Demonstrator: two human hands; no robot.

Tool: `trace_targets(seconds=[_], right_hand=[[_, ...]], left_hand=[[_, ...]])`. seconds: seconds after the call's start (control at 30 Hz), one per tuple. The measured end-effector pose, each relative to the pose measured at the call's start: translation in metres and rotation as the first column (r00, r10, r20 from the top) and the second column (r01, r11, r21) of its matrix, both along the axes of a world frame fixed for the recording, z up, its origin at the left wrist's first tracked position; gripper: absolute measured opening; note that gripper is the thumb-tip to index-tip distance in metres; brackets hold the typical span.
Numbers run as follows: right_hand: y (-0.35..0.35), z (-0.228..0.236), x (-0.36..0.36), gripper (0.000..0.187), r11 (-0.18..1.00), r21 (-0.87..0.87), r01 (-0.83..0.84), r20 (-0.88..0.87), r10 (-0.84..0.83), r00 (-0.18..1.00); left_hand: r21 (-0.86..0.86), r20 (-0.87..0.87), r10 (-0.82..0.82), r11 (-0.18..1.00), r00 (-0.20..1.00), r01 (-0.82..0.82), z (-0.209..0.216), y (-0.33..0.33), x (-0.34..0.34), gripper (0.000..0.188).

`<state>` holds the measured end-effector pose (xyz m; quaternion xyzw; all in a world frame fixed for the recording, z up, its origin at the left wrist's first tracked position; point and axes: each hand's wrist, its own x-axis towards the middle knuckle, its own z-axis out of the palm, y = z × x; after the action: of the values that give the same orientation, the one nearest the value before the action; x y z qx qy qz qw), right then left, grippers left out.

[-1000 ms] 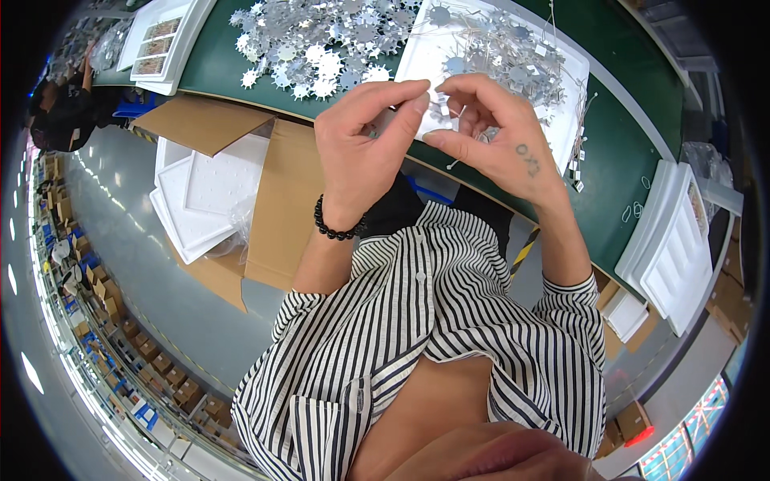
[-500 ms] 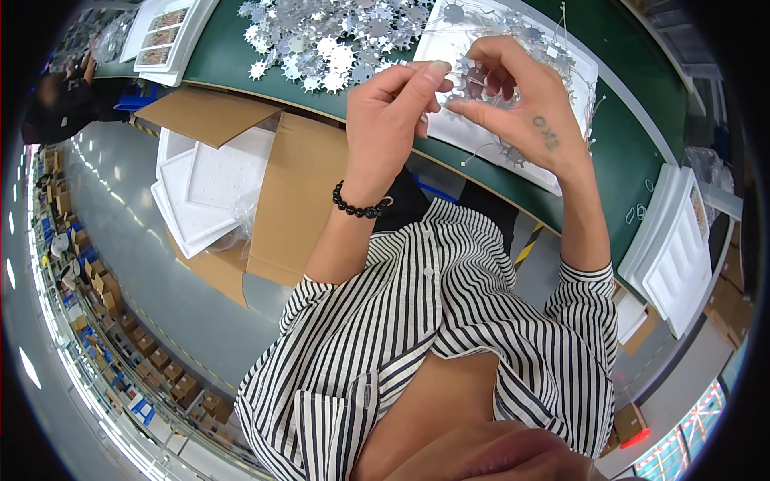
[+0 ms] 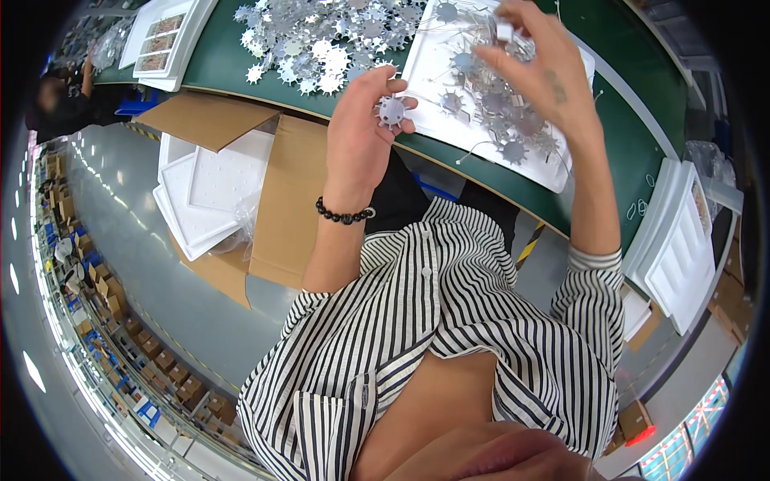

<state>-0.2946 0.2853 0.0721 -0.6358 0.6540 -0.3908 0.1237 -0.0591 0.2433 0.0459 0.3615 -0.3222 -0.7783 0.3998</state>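
Observation:
A silver gear-shaped metal plate (image 3: 391, 112) with small holes rests in the curled fingers of my left hand (image 3: 361, 132), just off the front left edge of the white tray (image 3: 421, 112). Over the tray's far part, my right hand (image 3: 545, 72) is slightly blurred, with thumb and fingers apart. A small white block (image 3: 504, 32) shows in that gap; whether the fingers touch it is unclear. Below and beside the right hand, several similar plates with thin wires (image 3: 497, 103) lie jumbled on the tray.
Loose silver gear-shaped plates (image 3: 333, 48) form a heap on the green table (image 3: 216, 48). White trays stand at the left (image 3: 164, 48) and right (image 3: 670, 240). An open cardboard box (image 3: 293, 200) holding white foam sheets (image 3: 228, 176) sits before the table. Another person (image 3: 68, 100) is far left.
My hands were close together over the tray's left side and have parted. The left moved left and nearer, its palm side now showing the plate; the right moved farther away over the tray.

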Motion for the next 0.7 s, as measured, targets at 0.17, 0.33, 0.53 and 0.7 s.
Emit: trace_targets(seconds=[0.17,0.33,0.53,0.7], right_hand=[[-0.023,-0.015,-0.068,0.038,0.804,0.492,-0.333,0.510,0.044,0.859],[0.062,0.005,-0.078,0.053,0.910,0.373,0.183,0.691,-0.403,0.600],[0.151,-0.019,-0.082,0.026,0.746,0.018,0.666,0.328,-0.634,0.701],[0.174,-0.055,-0.067,0.022,0.812,0.246,0.529,0.329,-0.583,0.743]], left_hand=[[-0.065,-0.108,0.006,0.998,0.994,-0.013,-0.011,0.012,0.008,0.043],[-0.090,-0.045,-0.029,0.996,0.999,0.024,-0.009,0.014,0.018,0.048],[-0.043,-0.044,-0.001,0.999,0.999,-0.001,-0.011,0.004,0.021,0.045],[-0.031,-0.096,-0.048,0.999,0.994,0.045,0.000,0.005,0.002,0.047]])
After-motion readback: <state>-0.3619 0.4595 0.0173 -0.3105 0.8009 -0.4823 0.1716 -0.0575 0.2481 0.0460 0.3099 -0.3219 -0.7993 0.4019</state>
